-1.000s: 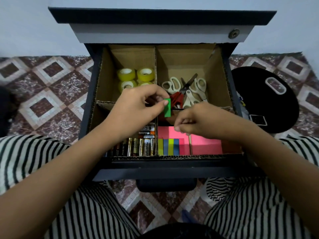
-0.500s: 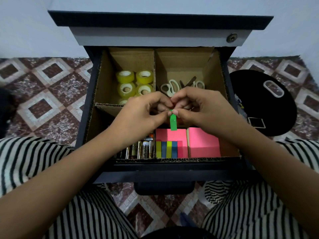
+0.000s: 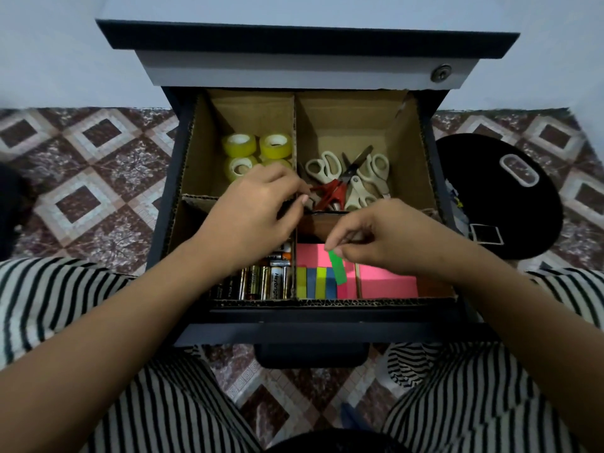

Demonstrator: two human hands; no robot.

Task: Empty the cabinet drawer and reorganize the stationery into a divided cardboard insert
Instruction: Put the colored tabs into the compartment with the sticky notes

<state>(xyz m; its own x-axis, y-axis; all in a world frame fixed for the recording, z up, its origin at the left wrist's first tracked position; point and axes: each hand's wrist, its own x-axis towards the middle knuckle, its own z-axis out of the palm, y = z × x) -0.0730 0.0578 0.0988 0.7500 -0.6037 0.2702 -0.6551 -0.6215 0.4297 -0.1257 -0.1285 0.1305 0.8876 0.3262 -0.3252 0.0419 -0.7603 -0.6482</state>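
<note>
**Green tab the last piece out as drawer sort nears its finish**

The right hand [image 3: 376,237] pinches a green index tab [image 3: 338,273] between thumb and fingertip. It holds the tab just above the pink sticky notes [image 3: 389,284] and beside the row of coloured tabs [image 3: 315,282], all directly beneath that hand in the cardboard insert [image 3: 415,152]. The left hand [image 3: 258,210] hovers by the central divider [image 3: 295,142] with fingers curled; whether it holds anything cannot be made out. Beyond the left hand sit yellow tape rolls [image 3: 240,144], beyond the right hand lie scissors [image 3: 330,168], and under the left wrist lie batteries [image 3: 261,282]. With every compartment stocked inside the drawer [image 3: 327,325], the job looks nearly done. Only the green tab appears left to place.
</note>
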